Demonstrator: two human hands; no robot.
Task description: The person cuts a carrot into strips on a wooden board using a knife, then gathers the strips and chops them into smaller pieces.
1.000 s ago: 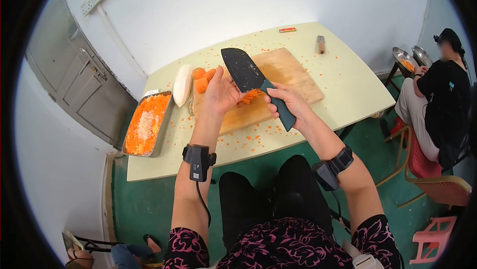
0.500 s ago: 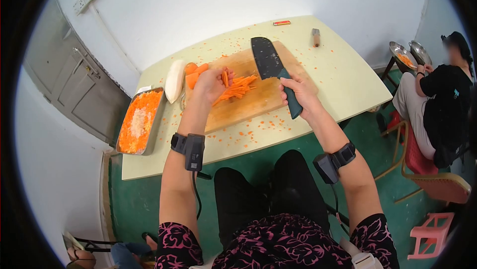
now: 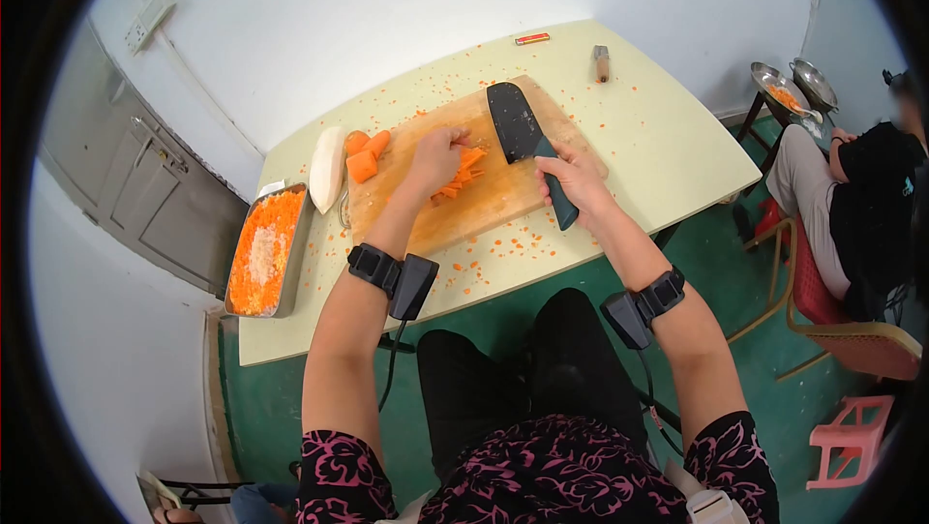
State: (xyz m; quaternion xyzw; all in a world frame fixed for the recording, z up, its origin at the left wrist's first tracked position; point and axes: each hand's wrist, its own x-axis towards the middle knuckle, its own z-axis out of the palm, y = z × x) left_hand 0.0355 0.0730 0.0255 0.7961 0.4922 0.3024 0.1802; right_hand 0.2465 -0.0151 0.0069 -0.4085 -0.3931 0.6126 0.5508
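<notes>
My right hand (image 3: 571,180) is wrapped round the green handle of a dark cleaver (image 3: 515,124), whose blade lies over the wooden cutting board (image 3: 503,208). My left hand (image 3: 437,158) is at the carrot strips (image 3: 466,172) on the board, with its fingers bent together over them; what the fingertips hold is hidden. Chunks of carrot (image 3: 364,166) sit at the board's left edge. Beside them lies a peeled white radish (image 3: 327,170).
A metal tray (image 3: 299,251) of chopped orange and pale food stands at the table's left. A peeler-like tool (image 3: 602,64) and a small red box (image 3: 532,39) lie farther back. At right, a person (image 3: 871,205) sits near metal bowls (image 3: 771,77); a pink stool (image 3: 852,437) stands below.
My left hand has moved right over the strips, and the carrot sticks seen in its fingers are now hidden. The cleaver blade sits slightly lower. The whole view has shifted a little.
</notes>
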